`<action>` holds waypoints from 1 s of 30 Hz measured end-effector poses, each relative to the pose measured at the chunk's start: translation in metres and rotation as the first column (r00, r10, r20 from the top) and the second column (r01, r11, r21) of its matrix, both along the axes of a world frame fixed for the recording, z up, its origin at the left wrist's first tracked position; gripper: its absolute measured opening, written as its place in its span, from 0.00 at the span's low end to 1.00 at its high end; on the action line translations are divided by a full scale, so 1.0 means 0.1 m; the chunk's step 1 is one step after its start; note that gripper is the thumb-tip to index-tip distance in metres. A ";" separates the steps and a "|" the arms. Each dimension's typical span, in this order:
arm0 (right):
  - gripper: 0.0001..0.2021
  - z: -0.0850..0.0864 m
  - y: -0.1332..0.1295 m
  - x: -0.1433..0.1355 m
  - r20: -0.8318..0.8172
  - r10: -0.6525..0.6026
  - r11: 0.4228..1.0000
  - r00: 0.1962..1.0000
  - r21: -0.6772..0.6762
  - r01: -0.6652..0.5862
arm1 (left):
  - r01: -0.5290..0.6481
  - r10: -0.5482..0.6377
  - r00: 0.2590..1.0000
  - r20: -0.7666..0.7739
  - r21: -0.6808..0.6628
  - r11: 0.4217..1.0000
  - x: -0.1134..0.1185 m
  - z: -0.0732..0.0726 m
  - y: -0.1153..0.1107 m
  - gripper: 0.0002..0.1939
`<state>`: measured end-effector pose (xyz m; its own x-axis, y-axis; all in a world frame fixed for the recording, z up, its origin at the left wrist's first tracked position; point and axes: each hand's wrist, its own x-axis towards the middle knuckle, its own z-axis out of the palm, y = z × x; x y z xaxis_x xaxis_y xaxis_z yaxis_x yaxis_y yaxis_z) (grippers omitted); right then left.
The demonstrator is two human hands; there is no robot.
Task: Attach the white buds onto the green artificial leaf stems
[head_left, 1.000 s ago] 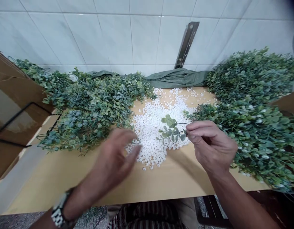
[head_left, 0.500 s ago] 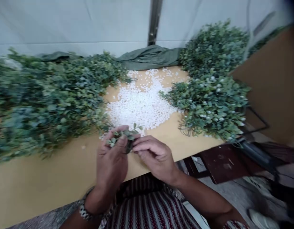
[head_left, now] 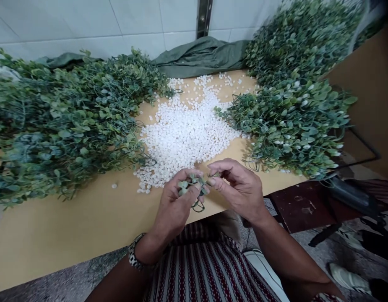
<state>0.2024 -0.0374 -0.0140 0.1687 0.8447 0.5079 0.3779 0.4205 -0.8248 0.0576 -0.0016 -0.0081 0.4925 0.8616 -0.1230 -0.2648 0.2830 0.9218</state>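
My left hand [head_left: 173, 209] is closed around a small sprig of artificial green leaves [head_left: 190, 183], thumb on top. A thin green stem loop [head_left: 198, 206] hangs below its fingers. Close on the right, my right hand [head_left: 242, 191] pinches a leafy tip of the sprig between thumb and forefinger. Both hands are above the table's front edge. Just beyond them spreads a heap of small white beads [head_left: 187, 136]. Whether a bead is between my right fingertips is hidden.
A large pile of leafy stems [head_left: 71, 113] covers the table's left side. To the right lies a bunch with white tips [head_left: 294, 126], below more foliage [head_left: 303, 46]. Green cloth [head_left: 203, 56] lines the wall. A cardboard sheet [head_left: 366, 92] stands far right, near a dark red stool [head_left: 302, 209].
Both hands have shifted right in view, and the right one has risen to the sprig's leafy tip. The stem loop now shows below the left hand. The camera view has shifted slightly.
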 end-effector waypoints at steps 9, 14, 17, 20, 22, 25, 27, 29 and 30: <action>0.08 0.00 -0.04 0.01 -0.009 0.046 0.998 0.999 -0.041 -0.046 | -0.020 0.013 0.995 -0.103 -0.070 0.997 -0.03 -0.01 0.00 0.07; 0.07 0.04 -0.04 -0.02 0.022 0.137 0.990 0.990 0.015 -0.137 | -0.040 0.028 0.992 -0.124 -0.098 0.994 -0.02 0.08 -0.01 0.02; 0.09 0.03 -0.02 -0.05 0.026 0.193 0.980 0.981 0.043 -0.194 | -0.029 0.015 0.990 -0.141 -0.101 0.994 -0.06 0.08 -0.03 0.04; 0.10 0.00 -0.02 -0.08 0.014 0.240 0.970 0.971 0.024 -0.241 | -0.015 -0.005 0.986 -0.167 -0.119 0.993 -0.14 0.06 -0.05 0.03; 0.11 -0.01 -0.02 -0.11 0.016 0.263 0.965 0.965 0.020 -0.263 | -0.007 -0.010 0.983 -0.184 -0.090 0.996 -0.19 0.06 -0.06 0.05; 0.12 0.00 -0.04 -0.14 0.052 0.277 0.960 0.959 0.032 -0.279 | 0.024 -0.028 0.983 -0.182 -0.023 0.999 -0.25 0.05 -0.07 0.02; 0.12 0.02 -0.02 -0.13 0.093 0.296 0.954 0.950 0.015 -0.299 | 0.045 -0.046 0.984 -0.174 -0.012 0.999 -0.28 0.03 -0.08 0.04; 0.11 0.04 0.03 -0.09 0.139 0.345 0.938 0.928 -0.013 -0.346 | 0.015 -0.018 0.988 -0.154 -0.024 1.000 -0.30 0.01 -0.08 0.06; 0.11 0.04 0.07 -0.05 0.171 0.353 0.935 0.920 -0.022 -0.355 | -0.014 0.008 0.990 -0.140 -0.039 0.999 -0.32 0.00 -0.07 0.06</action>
